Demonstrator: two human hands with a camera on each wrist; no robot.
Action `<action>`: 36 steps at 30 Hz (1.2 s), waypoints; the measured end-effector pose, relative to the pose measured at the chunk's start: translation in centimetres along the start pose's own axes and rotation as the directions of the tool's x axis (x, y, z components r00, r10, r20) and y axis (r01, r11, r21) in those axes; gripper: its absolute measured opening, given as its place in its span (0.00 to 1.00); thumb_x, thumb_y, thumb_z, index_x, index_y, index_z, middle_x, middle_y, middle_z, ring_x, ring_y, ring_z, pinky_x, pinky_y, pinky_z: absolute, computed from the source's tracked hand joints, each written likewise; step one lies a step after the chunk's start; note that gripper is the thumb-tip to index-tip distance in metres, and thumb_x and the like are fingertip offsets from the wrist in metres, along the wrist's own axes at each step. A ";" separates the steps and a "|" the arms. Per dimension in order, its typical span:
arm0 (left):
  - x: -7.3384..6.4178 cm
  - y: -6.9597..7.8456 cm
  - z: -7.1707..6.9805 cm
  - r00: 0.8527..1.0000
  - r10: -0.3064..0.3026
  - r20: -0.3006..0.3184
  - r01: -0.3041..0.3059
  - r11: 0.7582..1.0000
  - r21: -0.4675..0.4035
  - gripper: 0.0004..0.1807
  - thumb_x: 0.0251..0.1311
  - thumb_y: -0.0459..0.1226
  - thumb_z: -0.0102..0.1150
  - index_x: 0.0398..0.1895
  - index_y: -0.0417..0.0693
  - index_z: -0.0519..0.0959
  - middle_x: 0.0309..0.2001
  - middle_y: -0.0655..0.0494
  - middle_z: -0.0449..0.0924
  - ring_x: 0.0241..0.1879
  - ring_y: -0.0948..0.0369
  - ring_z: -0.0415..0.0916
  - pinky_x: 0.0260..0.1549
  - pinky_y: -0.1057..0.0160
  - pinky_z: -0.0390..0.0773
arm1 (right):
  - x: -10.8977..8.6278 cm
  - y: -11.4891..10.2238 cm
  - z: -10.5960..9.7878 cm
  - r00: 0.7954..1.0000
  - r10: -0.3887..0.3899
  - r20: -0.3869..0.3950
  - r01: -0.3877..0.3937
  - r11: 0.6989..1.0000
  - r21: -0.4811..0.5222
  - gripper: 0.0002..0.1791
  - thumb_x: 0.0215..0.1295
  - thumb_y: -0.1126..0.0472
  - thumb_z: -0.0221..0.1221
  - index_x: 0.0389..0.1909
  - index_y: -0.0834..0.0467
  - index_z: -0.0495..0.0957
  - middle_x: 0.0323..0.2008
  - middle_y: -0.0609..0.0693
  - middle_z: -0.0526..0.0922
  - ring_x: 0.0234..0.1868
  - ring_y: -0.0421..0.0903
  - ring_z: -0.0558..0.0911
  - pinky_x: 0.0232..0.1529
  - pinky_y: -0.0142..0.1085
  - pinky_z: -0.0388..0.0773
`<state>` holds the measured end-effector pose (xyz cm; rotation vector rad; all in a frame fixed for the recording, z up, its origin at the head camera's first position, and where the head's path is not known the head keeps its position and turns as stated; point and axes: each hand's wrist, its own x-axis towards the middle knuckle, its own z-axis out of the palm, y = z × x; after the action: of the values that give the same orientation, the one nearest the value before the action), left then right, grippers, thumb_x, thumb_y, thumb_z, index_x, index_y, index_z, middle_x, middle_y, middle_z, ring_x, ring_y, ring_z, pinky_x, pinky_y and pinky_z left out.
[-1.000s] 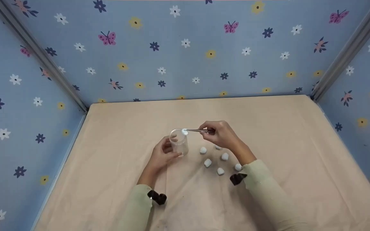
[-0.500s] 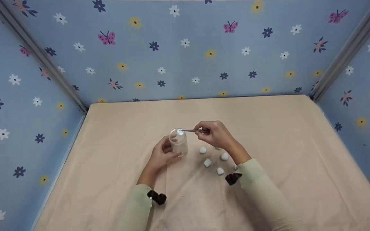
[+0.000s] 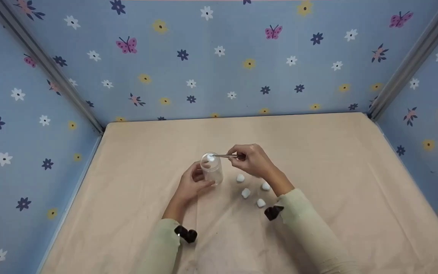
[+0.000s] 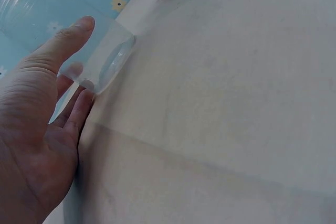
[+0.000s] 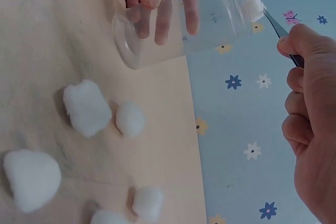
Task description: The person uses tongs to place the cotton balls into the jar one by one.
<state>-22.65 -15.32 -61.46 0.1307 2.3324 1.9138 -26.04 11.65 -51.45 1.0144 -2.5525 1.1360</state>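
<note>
My left hand point(image 3: 192, 183) grips a clear plastic jar point(image 3: 213, 176) from its left side, thumb toward me and fingers round the far side. The jar stands on the cloth with its mouth uncovered. My right hand point(image 3: 252, 159) pinches metal tweezers point(image 3: 224, 155) level with the jar's mouth. At the tweezers' tip a white cotton ball point(image 5: 255, 9) hangs right at the jar's opening. In the left wrist view the jar point(image 4: 68, 24) shows nothing inside its lower part. Several cotton balls point(image 3: 245, 193) lie on the cloth between the jar and my right forearm.
A beige cloth point(image 3: 146, 152) covers the table. Blue flowered panels point(image 3: 211, 68) stand at the back and both sides, with grey metal posts point(image 3: 413, 61) at the corners. Dark cameras point(image 3: 186, 234) sit on both wrists.
My right hand has moved left, carrying the cotton ball in the tweezers from the jar's right rim to over its mouth. My left hand and the jar have stayed in place.
</note>
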 end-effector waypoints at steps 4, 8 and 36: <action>0.1 -0.1 0.1 1.000 -0.005 -0.007 0.005 1.000 -0.006 0.38 0.65 0.29 0.79 0.78 0.45 0.74 0.70 0.37 0.83 0.70 0.40 0.85 0.74 0.42 0.84 | 0.0 -0.1 0.1 1.000 -0.002 -0.006 0.002 1.000 -0.014 0.08 0.75 0.66 0.66 0.48 0.57 0.92 0.26 0.54 0.86 0.25 0.35 0.70 0.31 0.31 0.68; 0.1 0.0 0.1 1.000 -0.002 -0.009 0.002 1.000 -0.003 0.38 0.65 0.28 0.79 0.78 0.44 0.75 0.69 0.37 0.83 0.69 0.40 0.86 0.73 0.43 0.85 | 0.2 -0.2 0.2 1.000 0.004 -0.001 -0.004 1.000 -0.022 0.08 0.75 0.65 0.66 0.48 0.57 0.92 0.26 0.55 0.86 0.26 0.37 0.71 0.32 0.31 0.69; 0.2 -0.2 0.1 1.000 0.016 0.011 -0.016 1.000 -0.019 0.41 0.64 0.25 0.77 0.80 0.44 0.73 0.71 0.38 0.81 0.70 0.40 0.85 0.70 0.46 0.87 | -0.1 0.1 0.0 1.000 -0.011 0.008 0.011 1.000 0.025 0.10 0.77 0.64 0.69 0.54 0.59 0.93 0.33 0.56 0.91 0.27 0.37 0.73 0.34 0.32 0.73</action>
<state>-22.79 -15.20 -61.73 0.1587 2.3120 1.9368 -26.01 11.76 -51.58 1.0400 -2.5417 1.1663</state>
